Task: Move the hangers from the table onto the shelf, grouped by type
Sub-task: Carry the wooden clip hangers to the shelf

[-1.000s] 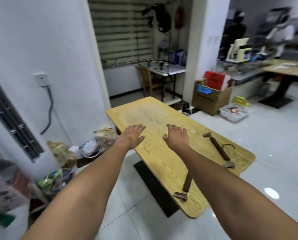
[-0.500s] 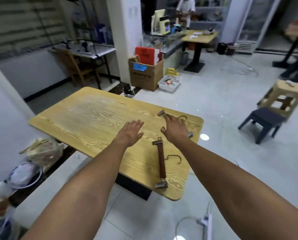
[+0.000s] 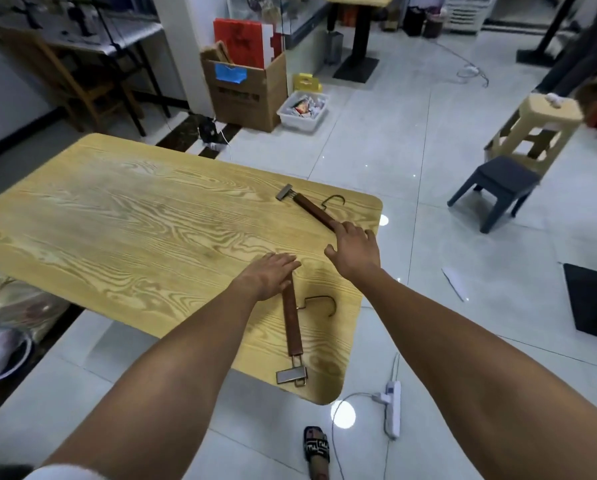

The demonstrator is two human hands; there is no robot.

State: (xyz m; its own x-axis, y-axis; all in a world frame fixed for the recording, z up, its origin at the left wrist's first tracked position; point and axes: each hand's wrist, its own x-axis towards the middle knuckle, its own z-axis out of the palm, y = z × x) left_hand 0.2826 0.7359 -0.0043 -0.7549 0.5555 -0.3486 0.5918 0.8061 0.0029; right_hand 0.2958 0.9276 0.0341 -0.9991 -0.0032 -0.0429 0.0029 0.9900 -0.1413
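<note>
Resting flat, fingers released: left hand (image 3: 267,276) on near hanger (image 3: 292,323) | right hand (image 3: 354,252) spread over far hanger (image 3: 311,209) | brown bars, metal clips

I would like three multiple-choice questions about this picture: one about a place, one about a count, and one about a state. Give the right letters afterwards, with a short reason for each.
1. Where does the near hanger lie?
A. on the floor
B. on the wooden table, near its right end
C. on the grey stool

2. How many hangers are on the table?
A. two
B. four
C. none

3. What is the state of the left hand?
A. closed in a fist around a hanger and lifting it
B. open and flat over the top end of the near hanger
C. resting on the floor

Answers:
1 B, its brown bar and metal clip lie on the wood near the table's right end.
2 A, only the near hanger and the far hanger, under the right hand, are seen.
3 B, the fingers are stretched out and the hanger still lies flat.
</note>
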